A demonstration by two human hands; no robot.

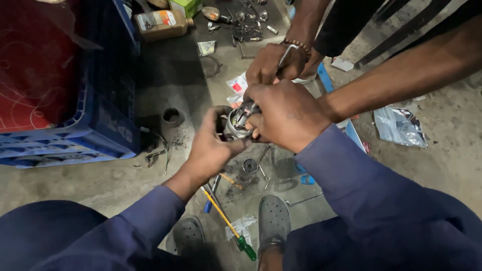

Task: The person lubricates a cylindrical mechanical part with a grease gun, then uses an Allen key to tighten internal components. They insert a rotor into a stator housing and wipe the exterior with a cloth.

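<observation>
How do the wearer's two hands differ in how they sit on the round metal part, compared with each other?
The left hand comes from below-left and cups the round metal part from its side, thumb up along it; the right hand comes from the right and lies over the part, its back facing the camera. The left hand's fingers are mostly hidden behind the part; the right hand's knuckles show plainly. Both have blue sleeves and both touch the same part.

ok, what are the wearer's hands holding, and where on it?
Both grip a small round metal part: left hand cups its underside and left rim, right hand covers its right side.
</observation>
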